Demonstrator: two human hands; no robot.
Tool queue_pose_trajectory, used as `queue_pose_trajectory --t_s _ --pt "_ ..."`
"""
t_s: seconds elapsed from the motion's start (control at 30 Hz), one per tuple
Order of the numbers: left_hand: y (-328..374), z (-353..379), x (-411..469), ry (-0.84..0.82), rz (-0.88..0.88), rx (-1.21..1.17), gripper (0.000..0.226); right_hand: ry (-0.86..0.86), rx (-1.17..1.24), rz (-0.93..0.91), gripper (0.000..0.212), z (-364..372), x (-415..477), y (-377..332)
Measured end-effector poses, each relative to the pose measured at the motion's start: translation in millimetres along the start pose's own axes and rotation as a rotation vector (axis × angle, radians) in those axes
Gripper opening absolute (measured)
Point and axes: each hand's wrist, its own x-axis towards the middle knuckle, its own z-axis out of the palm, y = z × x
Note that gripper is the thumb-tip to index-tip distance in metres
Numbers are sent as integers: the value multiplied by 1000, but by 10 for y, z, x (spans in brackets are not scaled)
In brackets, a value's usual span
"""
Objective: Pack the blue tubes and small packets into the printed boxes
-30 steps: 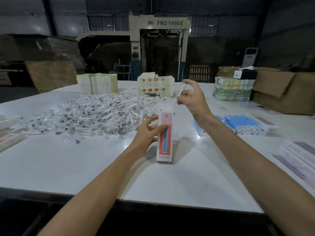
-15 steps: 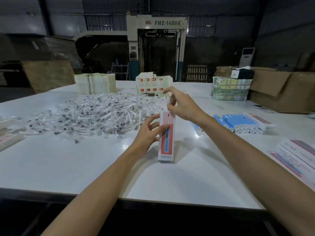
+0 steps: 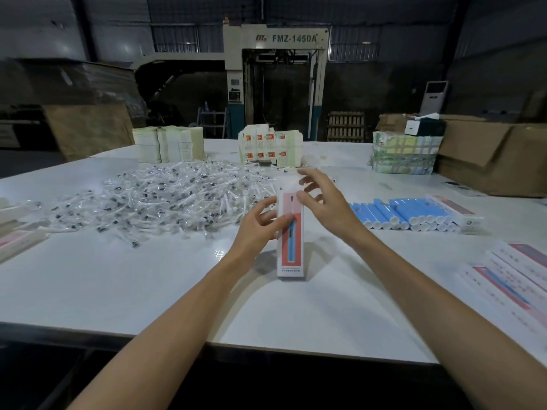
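The printed box (image 3: 291,241) stands upright on its short end near the middle of the white tabletop (image 3: 118,276), a little toward the near edge, its red and white face with a blue tube picture turned this way and its white top flap raised. The left hand (image 3: 257,229) grasps it from the left side, fingers curled round the edge and thumb across the front. The right hand (image 3: 319,202) is at the box's open top, fingers spread and only lightly bent, the thumb against the upper right edge and a fingertip by the flap; I see nothing gripped in it. Behind and left of the box a wide heap of small packets (image 3: 177,199) in clear wrap covers the far left part of the tabletop. To the right, blue tubes (image 3: 399,211) lie side by side in a row with white caps facing the near edge, and 1 closed box (image 3: 455,211) lies just beside them. Flat printed cartons (image 3: 518,276) are fanned out at the right edge, and more boxes (image 3: 14,241) lie at the left edge. Along the far edge stand cream card stacks (image 3: 168,145), a stack of red-marked sheets (image 3: 270,147) and a greenish wrapped bundle (image 3: 404,155). Past the table rises a machine marked FMZ-1450A (image 3: 278,39).
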Motion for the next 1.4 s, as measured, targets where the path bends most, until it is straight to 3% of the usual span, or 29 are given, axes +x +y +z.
queue_pose_trajectory --t_s 0.17,0.53,0.9,1.1,1.2,1.4 --pt "-1 27 -14 21 40 -20 69 200 199 108 46 193 -277 114" --pt "74 64 -41 -11 110 67 63 107 346 91 33 156 -365 105" --pt "62 52 -71 -67 47 12 67 -41 283 87 19 46 -331 244" --pt "68 94 -93 -153 21 25 53 162 474 217 16 -7 -258 245" --pt "44 89 -93 -186 0 34 51 110 351 211 9 -44 -249 326" --pt "33 69 -86 -181 -8 80 49 113 319 105 16 -92 -258 316"
